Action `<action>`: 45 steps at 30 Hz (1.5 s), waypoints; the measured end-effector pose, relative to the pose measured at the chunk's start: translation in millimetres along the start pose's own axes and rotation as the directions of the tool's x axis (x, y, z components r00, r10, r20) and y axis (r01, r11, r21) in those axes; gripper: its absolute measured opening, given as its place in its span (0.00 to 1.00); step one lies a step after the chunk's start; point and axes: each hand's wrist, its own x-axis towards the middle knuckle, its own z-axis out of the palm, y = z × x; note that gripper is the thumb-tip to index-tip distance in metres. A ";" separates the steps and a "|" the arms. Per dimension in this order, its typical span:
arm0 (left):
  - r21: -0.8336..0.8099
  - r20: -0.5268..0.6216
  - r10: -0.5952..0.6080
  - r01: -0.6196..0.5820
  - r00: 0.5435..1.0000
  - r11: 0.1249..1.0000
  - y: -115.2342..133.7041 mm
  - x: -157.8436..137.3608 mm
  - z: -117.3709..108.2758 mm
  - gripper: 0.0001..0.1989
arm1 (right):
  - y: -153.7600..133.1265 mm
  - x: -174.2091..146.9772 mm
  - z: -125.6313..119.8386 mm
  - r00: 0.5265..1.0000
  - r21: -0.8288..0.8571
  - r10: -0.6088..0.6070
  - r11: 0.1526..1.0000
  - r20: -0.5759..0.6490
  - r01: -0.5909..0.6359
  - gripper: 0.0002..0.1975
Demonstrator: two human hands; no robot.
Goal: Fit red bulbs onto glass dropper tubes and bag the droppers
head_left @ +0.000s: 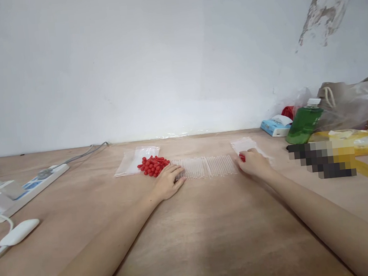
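Observation:
A pile of small red round-ended pieces (153,165) lies on the table, some with short stems. Beside it, a row of thin clear sticks (203,167) is laid side by side. My left hand (169,182) rests over the row's left end, its fingers stretched out and touching the sticks. At the opposite end is my right hand (254,162), its fingers curled round a red piece (242,157) that shows only in part. Clear plastic bags lie behind both hands, one on the left (129,162) and one on the right (243,144).
On the left are a white power strip (49,173) with plugs and a white cable device (22,231). To the right stand a green bottle (303,122), a blue tissue pack (276,127) and a yellow packet (363,140). A white wall (163,62) rises behind the table.

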 end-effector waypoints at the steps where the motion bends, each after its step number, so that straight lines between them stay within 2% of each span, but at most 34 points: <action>1: -0.004 -0.006 0.003 -0.003 1.000 1.000 0.2 0.0 -0.1 0.18 | 0.3 0.2 2.5 0.999 0.011 -0.025 1.000 0.036 0.025 0.18; 3: -0.013 -0.016 0.009 -0.009 1.000 1.000 0.4 0.0 -0.3 0.18 | 0.0 0.5 6.2 0.997 0.026 -0.070 0.997 0.042 0.068 0.16; 8: -0.024 -0.032 0.011 -0.012 0.999 1.000 1.7 0.1 -1.3 0.17 | -1.1 -2.0 10.9 0.994 0.027 -0.102 0.994 -0.035 0.103 0.14; 11: -0.026 -0.031 0.008 -0.008 1.000 1.000 2.5 0.2 -2.0 0.17 | 0.0 -3.5 15.2 0.977 0.023 -0.148 0.988 -0.153 0.153 0.13; 14: -0.034 -0.032 0.005 -0.006 0.999 0.999 2.7 0.4 -2.1 0.16 | 2.1 -2.6 22.0 0.938 0.035 -0.180 0.980 -0.296 0.198 0.11; 16: -0.039 -0.033 0.004 -0.006 0.999 0.999 2.7 0.4 -2.2 0.16 | 3.9 -0.9 26.6 0.920 0.062 -0.180 0.975 -0.348 0.214 0.10; 21: -0.046 -0.028 0.001 -0.003 1.000 0.999 3.0 1.1 -2.8 0.16 | 7.8 1.4 32.3 0.913 0.138 -0.209 0.953 -0.350 0.271 0.13; 25: -0.044 -0.030 0.007 -0.009 1.000 0.999 3.0 1.4 -2.7 0.16 | 8.7 -0.2 31.7 0.921 0.112 -0.203 0.961 -0.332 0.253 0.14; 28: -0.042 -0.030 0.002 -0.003 1.000 0.999 3.0 1.3 -2.6 0.16 | 8.7 -0.6 30.9 0.912 0.095 -0.186 0.967 -0.366 0.235 0.14; 30: -0.048 -0.030 0.002 -0.003 1.000 0.999 3.4 1.4 -2.9 0.16 | 8.0 -0.7 29.1 0.883 0.069 -0.191 0.968 -0.428 0.243 0.14; 34: -0.057 -0.028 0.003 -0.005 1.000 0.998 4.4 2.0 -4.1 0.15 | 1.0 -5.1 21.5 0.762 0.012 -0.317 0.920 -0.565 0.392 0.13; 36: -0.059 -0.024 -0.001 0.000 1.000 0.998 4.8 2.3 -4.6 0.16 | -6.6 -10.6 18.6 0.728 0.036 -0.422 0.853 -0.541 0.521 0.14; 39: -0.061 -0.024 -0.003 0.001 1.000 0.998 5.1 2.4 -4.6 0.15 | -20.2 -21.2 19.6 0.712 0.137 -0.567 0.734 -0.414 0.665 0.16; 42: -0.066 -0.028 -0.008 0.007 1.000 0.998 5.5 1.9 -4.6 0.15 | -30.7 -30.8 24.8 0.731 0.285 -0.580 0.678 -0.359 0.678 0.18; 45: -0.043 -0.067 -0.052 0.049 0.996 0.998 6.9 1.5 -5.4 0.17 | -35.6 -37.0 27.0 0.747 0.366 -0.570 0.651 -0.343 0.665 0.11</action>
